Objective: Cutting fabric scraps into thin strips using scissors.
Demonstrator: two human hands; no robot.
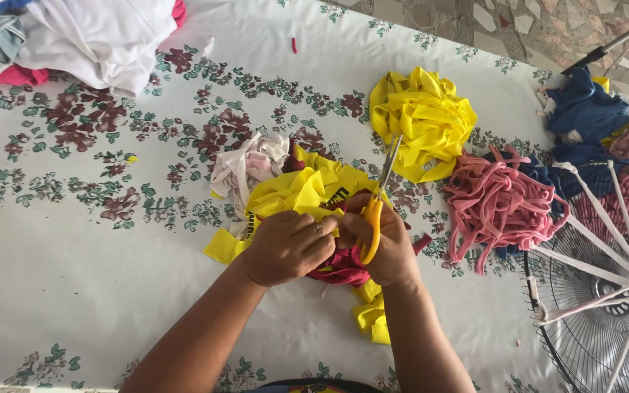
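Currently mid-table, toward the near edge: left hand (287, 246) curled shut, fingers pinching the yellow fabric (301, 193). Right hand (385, 244) wrapped around the yellow handles of the scissors (380, 200), fingers closed through the loops; blades pointing toward the far edge, nearly together over the fabric. Dark red cloth (340, 268) bunched under both hands. Just beyond, near the far-right corner: yellow strip pile (424, 120), pink strip pile (493, 204) beside it. Fan grille (598, 320) at the right edge. All on floral tablecloth (74, 240).

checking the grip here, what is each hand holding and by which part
The right hand holds yellow-handled scissors by the handle loops. The left hand grips the yellow cloth at its near edge.
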